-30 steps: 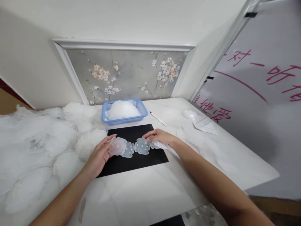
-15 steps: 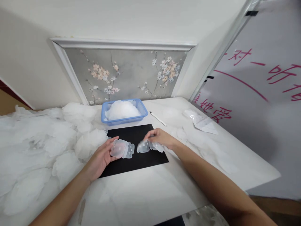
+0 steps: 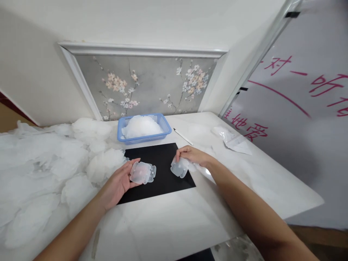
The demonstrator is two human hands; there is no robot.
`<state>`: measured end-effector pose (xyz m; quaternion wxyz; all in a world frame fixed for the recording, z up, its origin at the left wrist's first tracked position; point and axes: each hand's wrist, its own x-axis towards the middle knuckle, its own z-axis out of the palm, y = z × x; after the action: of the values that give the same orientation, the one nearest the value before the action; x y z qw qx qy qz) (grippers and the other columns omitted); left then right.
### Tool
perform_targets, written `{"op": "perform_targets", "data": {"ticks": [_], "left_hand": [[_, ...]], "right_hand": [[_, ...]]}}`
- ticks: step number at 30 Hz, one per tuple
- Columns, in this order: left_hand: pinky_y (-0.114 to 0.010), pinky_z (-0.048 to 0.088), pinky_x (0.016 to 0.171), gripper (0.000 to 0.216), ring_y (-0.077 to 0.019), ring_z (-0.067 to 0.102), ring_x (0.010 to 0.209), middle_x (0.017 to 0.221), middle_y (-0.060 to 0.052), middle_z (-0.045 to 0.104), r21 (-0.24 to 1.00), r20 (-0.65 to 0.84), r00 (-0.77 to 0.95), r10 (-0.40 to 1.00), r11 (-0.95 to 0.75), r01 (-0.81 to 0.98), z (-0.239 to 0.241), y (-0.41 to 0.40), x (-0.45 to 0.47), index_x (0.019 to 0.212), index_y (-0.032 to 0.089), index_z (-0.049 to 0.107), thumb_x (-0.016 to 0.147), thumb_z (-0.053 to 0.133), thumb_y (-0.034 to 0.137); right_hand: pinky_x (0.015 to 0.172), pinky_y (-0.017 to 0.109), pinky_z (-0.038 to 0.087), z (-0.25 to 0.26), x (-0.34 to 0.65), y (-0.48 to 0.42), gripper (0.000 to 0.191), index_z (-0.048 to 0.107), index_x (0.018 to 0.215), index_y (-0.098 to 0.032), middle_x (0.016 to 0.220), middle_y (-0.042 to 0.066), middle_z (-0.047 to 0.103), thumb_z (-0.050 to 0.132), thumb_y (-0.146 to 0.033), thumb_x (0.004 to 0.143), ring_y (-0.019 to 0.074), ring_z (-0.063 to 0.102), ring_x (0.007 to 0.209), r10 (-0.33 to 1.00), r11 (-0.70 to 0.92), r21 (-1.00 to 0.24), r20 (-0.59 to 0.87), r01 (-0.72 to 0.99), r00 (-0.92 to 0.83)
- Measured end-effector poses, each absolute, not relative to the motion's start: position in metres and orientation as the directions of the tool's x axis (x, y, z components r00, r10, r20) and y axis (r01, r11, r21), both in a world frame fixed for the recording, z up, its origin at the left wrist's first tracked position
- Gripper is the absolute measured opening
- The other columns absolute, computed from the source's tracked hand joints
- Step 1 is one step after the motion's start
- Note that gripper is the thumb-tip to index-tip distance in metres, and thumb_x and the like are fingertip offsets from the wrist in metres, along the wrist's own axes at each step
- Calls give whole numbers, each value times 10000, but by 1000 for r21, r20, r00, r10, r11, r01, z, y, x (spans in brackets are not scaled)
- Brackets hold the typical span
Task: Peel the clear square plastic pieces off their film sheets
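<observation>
My left hand (image 3: 123, 180) is closed around the edge of some thin translucent plastic pieces (image 3: 141, 172), cut in a wavy-edged shape and lying one over another. These are held above the left part of a black mat (image 3: 160, 157). With bent fingers, my right hand (image 3: 191, 155) pinches more translucent plastic pieces (image 3: 179, 169) over the mat's right edge. Part of what it holds, to the right, is blurred under the palm. How many pieces each hand holds I cannot tell.
A blue basket (image 3: 144, 139) piled with white translucent pieces stands behind the mat. Heaps of similar pieces (image 3: 40, 163) cover the table's left side. A white pen (image 3: 183, 137) and a clear plastic bag (image 3: 232, 140) lie toward the back right. A whiteboard (image 3: 293, 152) borders the right.
My right hand has moved to the right with its plastic pieces, away from my left hand. The left hand's pieces have tilted slightly and overlap more closely.
</observation>
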<state>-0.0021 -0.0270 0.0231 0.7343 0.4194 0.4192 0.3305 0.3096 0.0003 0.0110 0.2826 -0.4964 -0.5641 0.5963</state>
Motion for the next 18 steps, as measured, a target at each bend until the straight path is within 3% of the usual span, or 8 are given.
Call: {"op": "perform_targets", "data": {"ticks": [4, 8, 13, 18], "left_hand": [[-487, 496, 967, 490, -306, 568, 1199, 1344, -109, 571, 899, -333, 444, 832, 422, -118, 22, -27, -3, 1310, 251, 549, 898, 491, 511], [-494, 491, 974, 487, -307, 568, 1196, 1332, -107, 577, 893, -331, 450, 829, 429, -134, 22, -27, -3, 1313, 255, 546, 896, 501, 504], [-509, 484, 978, 490, -310, 573, 1187, 1293, -107, 598, 876, -357, 442, 823, 459, -147, 26, -28, 0, 1307, 249, 548, 893, 503, 507], [-518, 477, 981, 504, -316, 577, 1184, 1255, -123, 625, 850, -385, 432, 815, 496, -179, 29, -28, 2, 1306, 230, 543, 893, 495, 516]], "right_hand": [[651, 251, 455, 14, 314, 0, 200, 655, 670, -180, 810, 23, 728, 461, -209, 710, 160, 633, 742, 899, -149, -937, -261, 315, -352], [617, 243, 439, 12, 316, 1, 144, 645, 748, -177, 813, 19, 718, 527, -260, 750, 146, 617, 703, 898, -106, -935, -237, 338, -371], [691, 273, 462, 2, 318, 4, 184, 597, 791, -169, 815, 33, 722, 693, -304, 711, 152, 634, 722, 885, -122, -961, -219, 250, -412], [693, 264, 438, -3, 306, 3, 174, 622, 846, -170, 775, 12, 680, 679, -280, 724, 139, 608, 718, 929, -46, -980, -112, 191, -353]]}}
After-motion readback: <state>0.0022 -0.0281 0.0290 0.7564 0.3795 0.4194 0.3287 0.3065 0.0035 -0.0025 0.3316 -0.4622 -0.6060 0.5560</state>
